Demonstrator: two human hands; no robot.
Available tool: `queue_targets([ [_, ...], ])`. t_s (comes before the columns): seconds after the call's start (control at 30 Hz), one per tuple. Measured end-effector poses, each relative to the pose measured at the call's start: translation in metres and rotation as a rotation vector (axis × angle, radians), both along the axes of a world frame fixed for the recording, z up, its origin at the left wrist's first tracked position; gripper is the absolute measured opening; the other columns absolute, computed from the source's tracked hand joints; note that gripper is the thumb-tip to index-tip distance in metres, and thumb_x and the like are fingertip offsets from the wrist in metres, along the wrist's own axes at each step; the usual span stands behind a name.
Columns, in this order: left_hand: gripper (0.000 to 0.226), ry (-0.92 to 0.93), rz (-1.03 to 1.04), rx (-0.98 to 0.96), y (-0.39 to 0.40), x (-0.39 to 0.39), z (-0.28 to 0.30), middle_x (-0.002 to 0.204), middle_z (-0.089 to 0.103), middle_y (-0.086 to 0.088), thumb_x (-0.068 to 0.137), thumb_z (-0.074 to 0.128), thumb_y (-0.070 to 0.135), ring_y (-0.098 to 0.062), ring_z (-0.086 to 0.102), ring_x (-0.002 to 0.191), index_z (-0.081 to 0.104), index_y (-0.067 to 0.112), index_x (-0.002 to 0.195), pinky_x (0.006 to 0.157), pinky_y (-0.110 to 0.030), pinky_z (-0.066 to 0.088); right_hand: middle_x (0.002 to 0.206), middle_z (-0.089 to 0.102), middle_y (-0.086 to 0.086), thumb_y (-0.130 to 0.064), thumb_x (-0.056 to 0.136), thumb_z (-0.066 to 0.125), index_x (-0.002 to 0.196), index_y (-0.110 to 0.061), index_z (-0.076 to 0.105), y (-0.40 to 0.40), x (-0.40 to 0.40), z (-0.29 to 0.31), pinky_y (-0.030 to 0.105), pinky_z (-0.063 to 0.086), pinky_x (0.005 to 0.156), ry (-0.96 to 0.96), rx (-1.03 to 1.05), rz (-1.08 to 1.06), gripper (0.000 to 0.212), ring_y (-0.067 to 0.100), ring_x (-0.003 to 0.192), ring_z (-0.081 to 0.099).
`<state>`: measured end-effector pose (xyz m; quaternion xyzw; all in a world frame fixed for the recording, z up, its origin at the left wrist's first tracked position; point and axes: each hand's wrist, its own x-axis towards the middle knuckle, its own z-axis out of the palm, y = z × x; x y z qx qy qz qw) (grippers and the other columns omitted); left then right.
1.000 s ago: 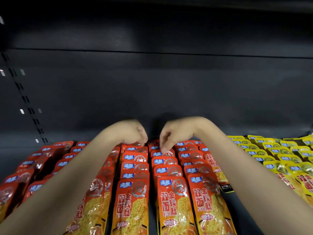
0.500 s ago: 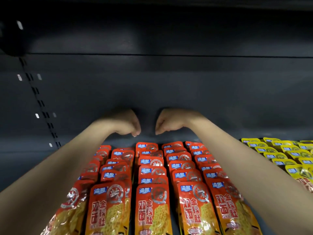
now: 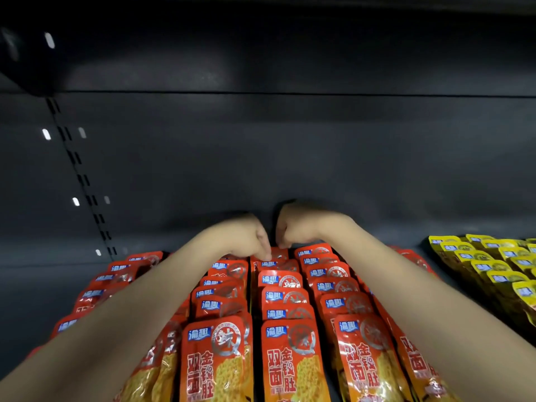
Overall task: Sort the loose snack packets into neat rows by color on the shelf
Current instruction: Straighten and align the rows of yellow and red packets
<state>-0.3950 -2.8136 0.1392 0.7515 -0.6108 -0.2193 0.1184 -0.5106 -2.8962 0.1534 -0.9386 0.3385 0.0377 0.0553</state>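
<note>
Red snack packets lie in overlapping rows running from front to back on the dark shelf (image 3: 377,239). The middle row (image 3: 285,297) ends at a rearmost red packet (image 3: 275,254). My left hand (image 3: 246,237) reaches over the rows, and its downward-pointing fingertips touch the top of that rearmost packet. My right hand (image 3: 295,227) hovers close beside it with fingers bent down toward the same packet's back edge. Whether those fingers pinch it is hidden. Both forearms lie over the outer red rows. Yellow packets (image 3: 493,265) sit in rows at the right.
The shelf's dark back panel (image 3: 290,155) stands just behind my hands. A slotted upright (image 3: 84,181) runs down the left. A bare strip of shelf separates the red rows from the yellow ones. The upper shelf's underside (image 3: 261,47) hangs overhead.
Both hands, lifted off the packets half a second ago, have come down again onto the rear end of the middle red row. The view shifted slightly.
</note>
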Motion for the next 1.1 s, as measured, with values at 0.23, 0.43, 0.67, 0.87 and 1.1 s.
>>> queue_targets([
  [0.23,0.019,0.032,0.036,0.056,0.000,0.000,0.002,0.105,0.071,-0.004,0.084,0.071,0.020,-0.019,0.065,0.098,0.073,0.015,0.102,0.078,-0.025,0.050,0.106,0.068,-0.004,-0.021,0.084,0.067,0.111,-0.020,0.069,0.001,-0.006,0.002,0.019,0.046,0.071,0.017,0.164,0.062,0.027,0.008,0.084,0.056],
  [0.43,0.014,0.079,0.036,0.053,0.002,0.003,0.003,0.105,0.071,-0.002,0.086,0.068,0.018,-0.017,0.065,0.096,0.073,0.017,0.099,0.084,-0.028,0.052,0.095,0.067,-0.007,-0.017,0.083,0.068,0.102,-0.019,0.072,-0.002,-0.008,0.004,0.020,0.045,0.076,-0.024,0.217,0.097,0.020,0.007,0.085,0.058],
  [0.67,0.017,0.062,0.020,0.032,0.006,0.002,0.005,0.107,0.070,-0.003,0.089,0.064,0.017,-0.019,0.064,0.100,0.071,0.013,0.104,0.086,-0.028,0.051,0.102,0.068,-0.006,-0.018,0.085,0.067,0.105,-0.019,0.072,0.000,-0.010,0.011,0.020,0.042,0.080,-0.025,0.188,0.121,0.021,0.005,0.088,0.056],
  [0.87,0.015,0.074,0.021,0.034,0.008,0.002,0.008,0.105,0.071,-0.002,0.088,0.065,0.020,-0.017,0.065,0.095,0.072,0.016,0.100,0.082,-0.028,0.051,0.107,0.069,-0.004,-0.018,0.086,0.067,0.106,-0.018,0.072,0.002,-0.010,0.013,0.021,0.043,0.082,0.012,0.153,0.122,0.021,0.007,0.091,0.056],
  [1.1,0.012,0.073,0.050,0.045,0.009,0.003,0.002,0.101,0.072,-0.001,0.086,0.068,0.021,-0.016,0.067,0.093,0.074,0.018,0.097,0.083,-0.028,0.053,0.109,0.069,0.001,-0.018,0.084,0.068,0.109,-0.016,0.070,0.002,-0.012,0.005,0.022,0.045,0.075,0.031,0.155,0.039,0.026,0.013,0.089,0.060],
])
